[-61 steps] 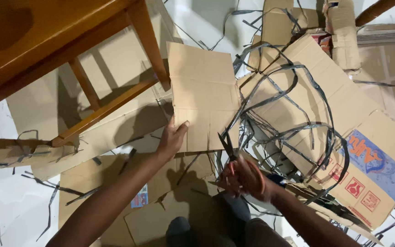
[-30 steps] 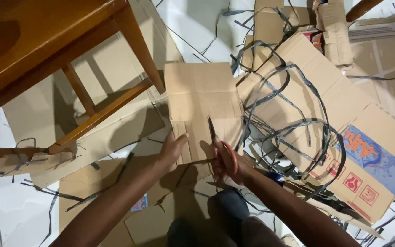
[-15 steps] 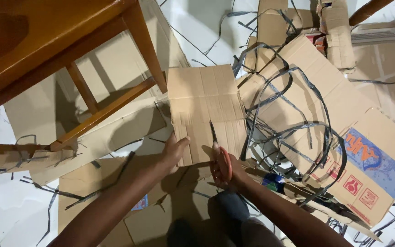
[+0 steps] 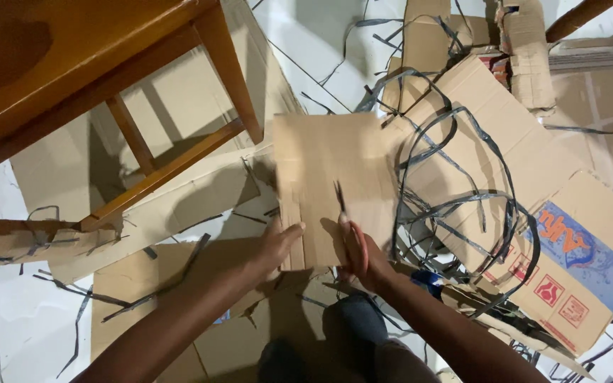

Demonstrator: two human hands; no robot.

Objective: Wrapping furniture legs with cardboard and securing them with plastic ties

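Beside the wooden chair point(image 4: 143, 106), the left hand point(image 4: 278, 245) pinches the flat brown cardboard sheet point(image 4: 328, 177) while the right hand point(image 4: 360, 252) grips red-handled scissors point(image 4: 345, 213) cutting into it.

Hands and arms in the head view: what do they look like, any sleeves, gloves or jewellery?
Both arms come up from the bottom edge, bare to the frame's edge with no sleeves visible. The left hand and right hand wear no gloves; no watch, ring or bracelet shows, though the picture is slightly blurred. Dark trousers show between the forearms.
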